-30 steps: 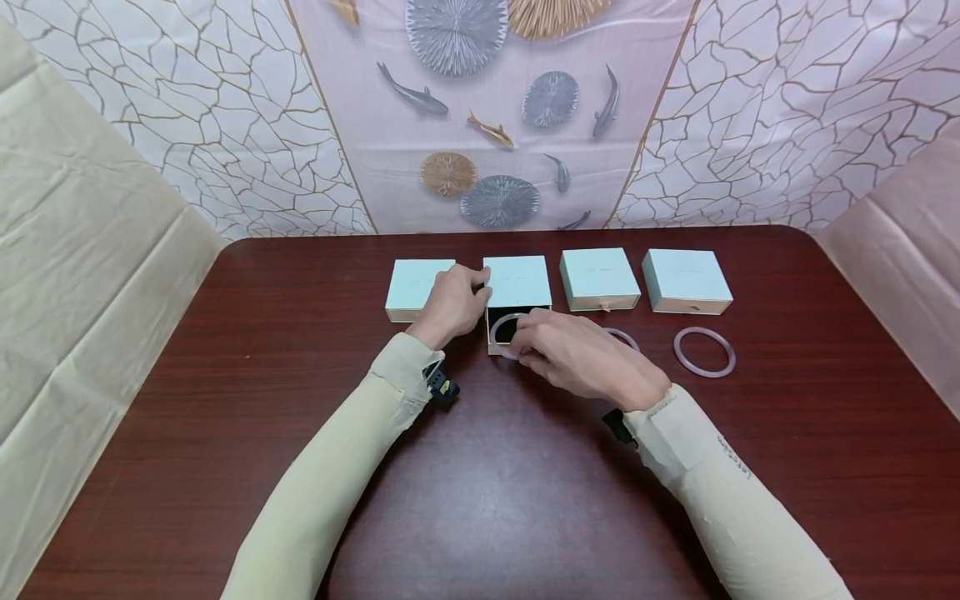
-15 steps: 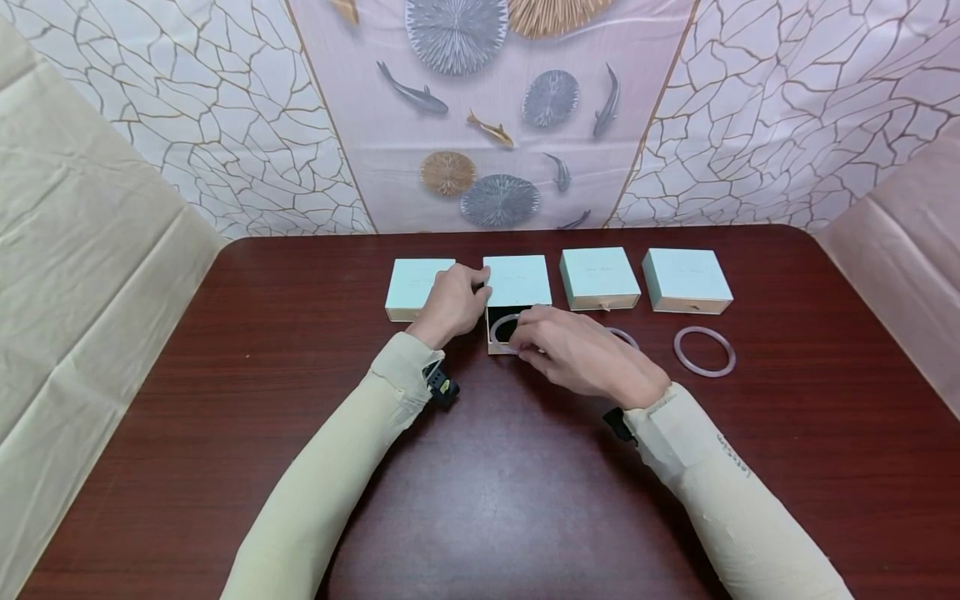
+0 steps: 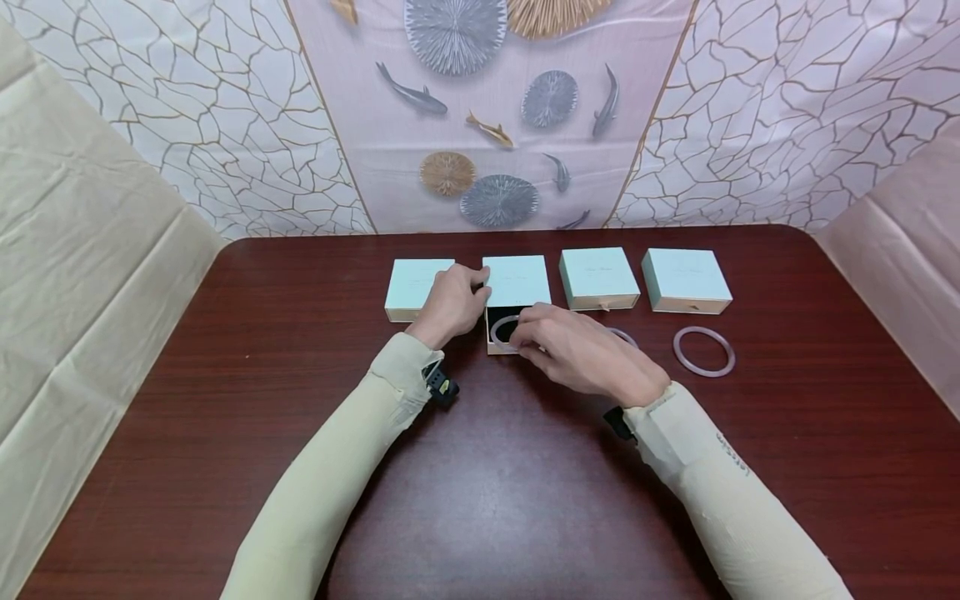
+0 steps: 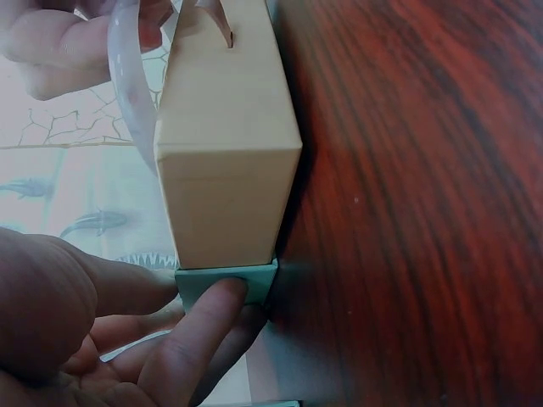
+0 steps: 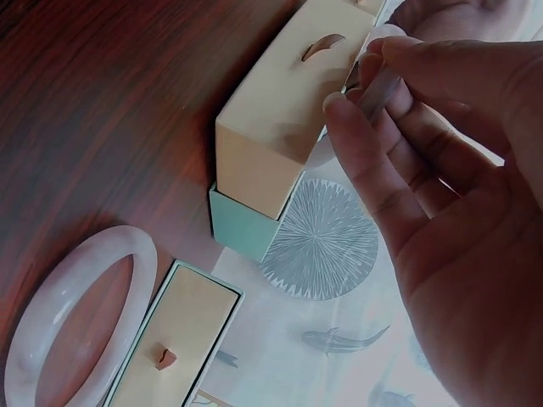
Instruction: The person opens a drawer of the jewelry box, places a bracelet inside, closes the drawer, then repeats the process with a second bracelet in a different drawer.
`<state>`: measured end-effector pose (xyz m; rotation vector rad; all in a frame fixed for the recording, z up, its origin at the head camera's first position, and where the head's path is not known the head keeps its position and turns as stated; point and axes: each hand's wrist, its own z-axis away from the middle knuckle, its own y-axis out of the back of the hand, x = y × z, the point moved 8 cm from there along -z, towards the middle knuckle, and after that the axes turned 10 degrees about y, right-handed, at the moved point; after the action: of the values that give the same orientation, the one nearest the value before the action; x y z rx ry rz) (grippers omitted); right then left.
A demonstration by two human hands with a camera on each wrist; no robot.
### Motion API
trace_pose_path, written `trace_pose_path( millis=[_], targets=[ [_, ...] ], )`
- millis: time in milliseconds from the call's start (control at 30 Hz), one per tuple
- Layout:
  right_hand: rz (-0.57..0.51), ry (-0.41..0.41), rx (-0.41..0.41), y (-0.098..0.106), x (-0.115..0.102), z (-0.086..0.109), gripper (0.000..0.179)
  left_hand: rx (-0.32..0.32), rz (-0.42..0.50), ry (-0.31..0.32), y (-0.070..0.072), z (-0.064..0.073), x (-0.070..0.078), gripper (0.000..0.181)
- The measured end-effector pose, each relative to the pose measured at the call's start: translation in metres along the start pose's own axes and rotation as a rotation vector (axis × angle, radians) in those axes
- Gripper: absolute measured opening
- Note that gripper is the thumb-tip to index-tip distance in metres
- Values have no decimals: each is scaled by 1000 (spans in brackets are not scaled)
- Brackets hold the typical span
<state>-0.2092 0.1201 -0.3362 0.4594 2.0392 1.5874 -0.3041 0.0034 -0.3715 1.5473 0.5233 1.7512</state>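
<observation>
My left hand (image 3: 452,304) holds the left side of a mint box (image 3: 517,282), its fingers against the sleeve. The box's cream drawer (image 4: 225,203) is pulled out toward me and has a dark inside. Above that drawer my right hand (image 3: 573,350) pinches a pale lilac bangle (image 3: 495,333), tilted, between thumb and fingers. Part of the bangle is hidden behind the fingers. In the right wrist view, a ribbon pull (image 5: 322,47) sticks out of the drawer front. A second bangle (image 3: 624,337) lies partly hidden behind the right hand.
Another bangle (image 3: 705,352) lies on the dark wood table (image 3: 480,500) at the right. Closed mint boxes stand in the same row: one at the left (image 3: 408,287), one right of the open box (image 3: 600,279), and one farthest right (image 3: 686,281). A patterned cloth (image 3: 487,117) hangs behind.
My right hand has shifted very slightly, and the bangle in it has tilted a little over the drawer. The left hand and the boxes stay where they were.
</observation>
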Motion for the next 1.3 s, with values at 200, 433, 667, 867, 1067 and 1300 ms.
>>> trace_pose_path(
  millis=[200,433,667,867,1067,1300],
  targets=[
    [-20,17,5,-1,2,-1,11,5,-5,3,-1,-1,0,41],
    [-31,23,9,-2,3,-2,11,1,-3,4,0,-1,-1,41],
    [-29,25,28,-1,5,-2,11,0,-6,2,2,1,0,41],
    [-36,28,43,-1,6,-2,11,-3,0,-2,2,1,0,41],
    [-34,30,65,-1,7,-2,11,1,-8,-8,1,0,0,42],
    [-42,6,67,-2,10,-1,10,1,-3,3,0,0,0,42]
  ],
)
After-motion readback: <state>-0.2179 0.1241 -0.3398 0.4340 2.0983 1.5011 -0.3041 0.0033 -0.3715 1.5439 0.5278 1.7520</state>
